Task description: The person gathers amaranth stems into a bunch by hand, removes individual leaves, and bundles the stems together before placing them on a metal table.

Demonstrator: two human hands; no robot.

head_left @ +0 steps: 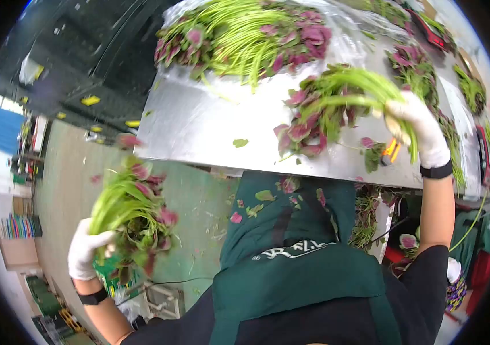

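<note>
L grip [85, 250] was closed on bunch [133, 210], off bench [199, 132] | R grip [423, 126] held 2nd bunch [305, 132] by stems [380, 86], leaves free, prob. to limit bruising.

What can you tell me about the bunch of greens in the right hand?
The bunch of leafy greens has long, bright green stems and purple-and-green leaves. The white-gloved right hand grips it by the stems, whose ends poke out below. Its leaves hang leftward over the metal table; whether they touch it is unclear.
</note>
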